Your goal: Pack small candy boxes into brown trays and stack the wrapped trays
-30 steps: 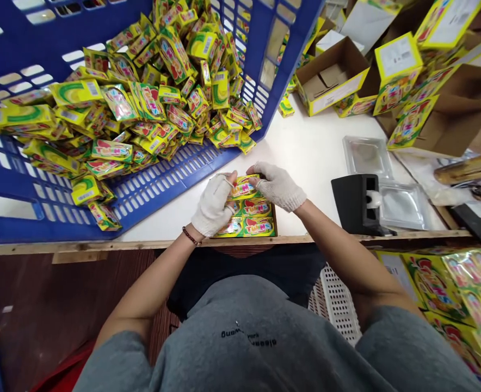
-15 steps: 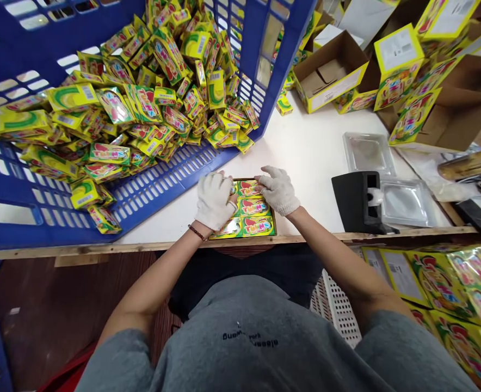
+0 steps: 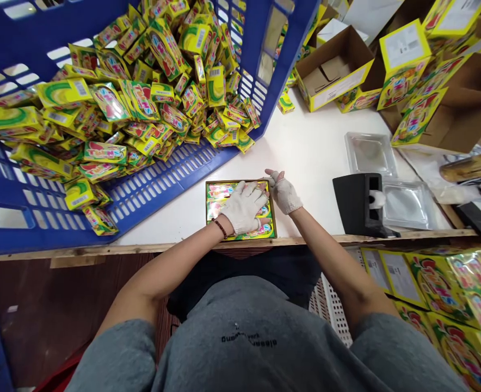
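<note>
The gloved left hand point(image 3: 244, 207) lies flat, fingers released, on packets point(image 3: 220, 191) in a tray point(image 3: 273, 218); the gloved right hand point(image 3: 283, 193) rests at its 2 o'clock, fingers released.

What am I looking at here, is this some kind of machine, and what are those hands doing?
There's no machine here. It's a person, filmed by one camera worn on their head and looking down at their own gloved hands. Their left hand lies flat on colourful packets packed in a shallow tray. Their right hand is raised beside the tray's far corner and doesn't seem to hold anything. All this sits on a white table. To the left, a big blue crate is heaped with more packets, and cardboard boxes lie at the far right.
</note>
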`<action>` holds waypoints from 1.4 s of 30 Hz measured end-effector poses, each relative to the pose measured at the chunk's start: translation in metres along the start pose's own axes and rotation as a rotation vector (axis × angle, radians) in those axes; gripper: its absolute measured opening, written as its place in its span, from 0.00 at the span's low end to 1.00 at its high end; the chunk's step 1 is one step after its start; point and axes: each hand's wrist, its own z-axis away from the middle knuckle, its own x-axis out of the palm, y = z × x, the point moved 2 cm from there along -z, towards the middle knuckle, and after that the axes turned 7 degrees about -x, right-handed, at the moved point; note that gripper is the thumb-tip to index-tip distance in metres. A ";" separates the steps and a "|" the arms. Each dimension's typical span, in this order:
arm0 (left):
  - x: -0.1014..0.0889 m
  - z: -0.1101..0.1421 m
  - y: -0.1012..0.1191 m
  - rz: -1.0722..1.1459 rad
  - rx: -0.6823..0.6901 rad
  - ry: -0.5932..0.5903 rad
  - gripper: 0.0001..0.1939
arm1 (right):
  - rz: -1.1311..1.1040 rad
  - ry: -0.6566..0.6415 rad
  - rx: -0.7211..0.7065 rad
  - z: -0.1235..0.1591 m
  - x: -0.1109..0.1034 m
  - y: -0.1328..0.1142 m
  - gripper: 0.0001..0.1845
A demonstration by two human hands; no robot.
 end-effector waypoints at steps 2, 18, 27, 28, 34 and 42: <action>-0.001 -0.003 0.000 -0.009 0.002 0.002 0.36 | 0.029 -0.005 -0.043 0.001 -0.001 0.000 0.41; -0.063 0.033 -0.175 0.133 -0.729 0.666 0.22 | 1.105 -0.276 -0.697 0.074 0.067 -0.018 0.40; -0.077 0.104 -0.220 0.332 -0.833 0.688 0.12 | 1.247 -0.363 -0.643 0.082 0.078 -0.023 0.37; -0.074 0.108 -0.208 0.384 -0.814 0.712 0.09 | 1.183 -0.341 -0.652 0.081 0.075 -0.023 0.36; -0.040 0.106 -0.130 1.165 -0.819 0.812 0.22 | 0.489 -0.155 -0.576 0.069 0.062 -0.032 0.35; -0.018 0.079 -0.039 1.970 -0.808 0.509 0.26 | 0.076 -0.246 -0.344 0.073 0.095 -0.069 0.37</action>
